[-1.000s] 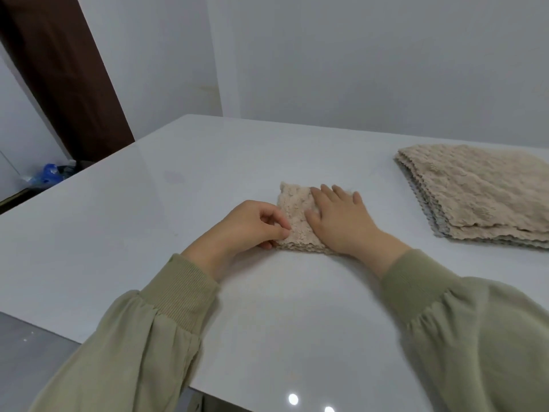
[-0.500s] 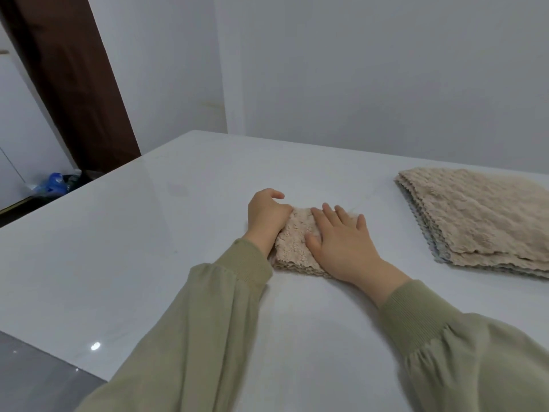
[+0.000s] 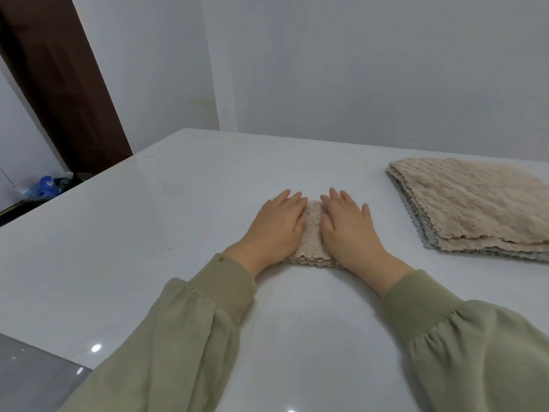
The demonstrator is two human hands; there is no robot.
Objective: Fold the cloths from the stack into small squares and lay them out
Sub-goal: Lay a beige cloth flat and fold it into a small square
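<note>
Spread flat, left hand (image 3: 276, 224) and right hand (image 3: 350, 230) are now pressed on the folded cloth (image 3: 312, 233) on the table (image 3: 178, 209), the left's earlier pinch having been released, so this square is judged finished, with the stack (image 3: 475, 203) apart at right.

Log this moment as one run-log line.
step: pressing fold flat | left hand: flat on small folded beige fluffy cloth | right hand: flat on it | stack of beige cloths: apart, on white glossy table
</note>
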